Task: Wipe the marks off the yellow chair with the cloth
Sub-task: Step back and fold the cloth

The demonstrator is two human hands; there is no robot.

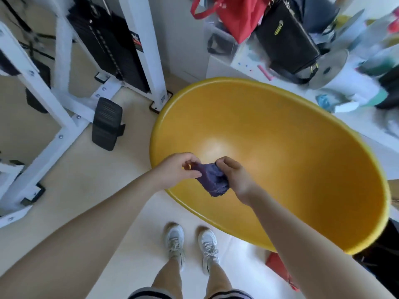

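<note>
Purple cloth (pixel 212 179) bunched btwn both hands, left hand (pixel 177 170) & right hand (pixel 234 176) pinching it, over yellow chair (pixel 291 147)

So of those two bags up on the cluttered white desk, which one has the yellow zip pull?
The black boxy bag, right of the red fabric bag. Its yellow pull hangs on the front; the red bag shows none.
</note>
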